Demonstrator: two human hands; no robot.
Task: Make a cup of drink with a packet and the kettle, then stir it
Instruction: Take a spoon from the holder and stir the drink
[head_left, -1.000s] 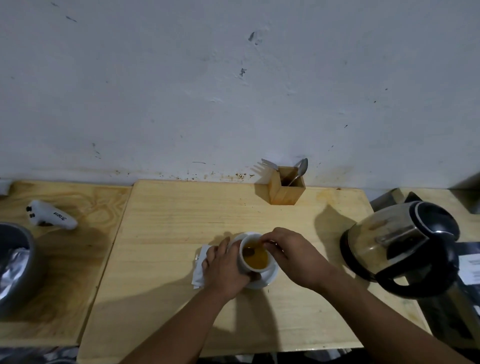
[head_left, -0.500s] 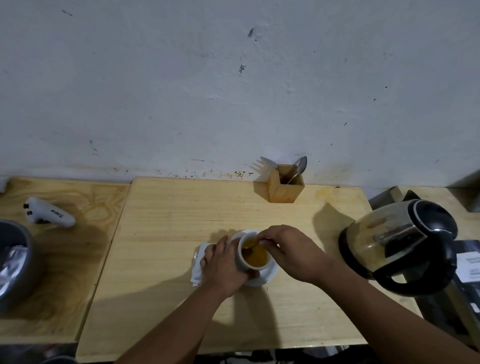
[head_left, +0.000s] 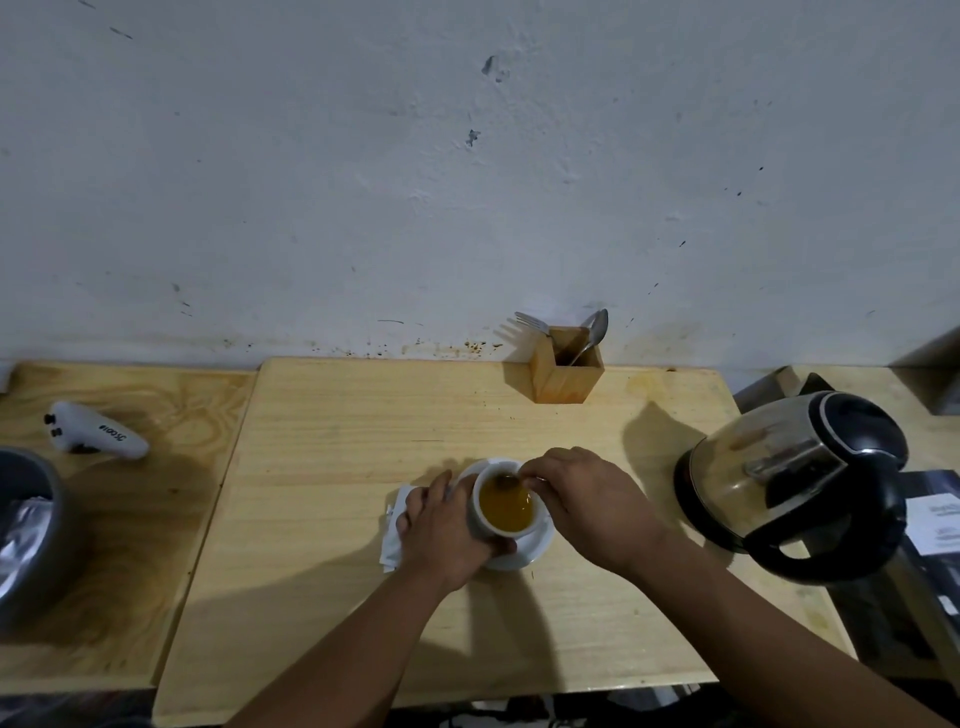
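Note:
A white cup (head_left: 480, 522) full of amber drink stands on a white saucer (head_left: 535, 545) in the middle of the wooden table (head_left: 332, 467). My left hand (head_left: 441, 530) wraps around the cup's left side. My right hand (head_left: 587, 499) pinches a spoon (head_left: 505, 482) whose bowl dips into the drink at the cup's far rim. A white packet (head_left: 394, 535) lies flat under my left hand. The steel kettle (head_left: 795, 483) with a black handle stands at the right.
A wooden cutlery holder (head_left: 566, 371) with a fork and a spoon stands at the back by the wall. A white controller (head_left: 98, 431) and a grey pot (head_left: 31, 525) sit on the left table. Dark papers (head_left: 935, 519) lie at the right edge.
The spoon has circled in the cup, from the left side to the far rim. My left hand stays on the cup.

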